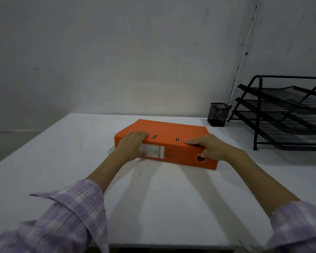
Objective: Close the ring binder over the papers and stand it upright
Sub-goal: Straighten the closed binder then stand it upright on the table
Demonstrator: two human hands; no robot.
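An orange ring binder [173, 131] lies flat and closed on the white table [62, 152], its spine with a white label and a finger hole facing me. No papers show. My left hand [133, 145] rests on the left end, fingers over the top edge and thumb on the spine by the label. At the right end, my right hand [210, 147] grips the binder, fingers flat on the cover and thumb down on the spine beside the finger hole.
A black mesh pen cup [218, 115] stands at the back right by the wall. A black three-tier wire tray rack [285, 114] fills the far right of the table. The table's left edge runs diagonally.
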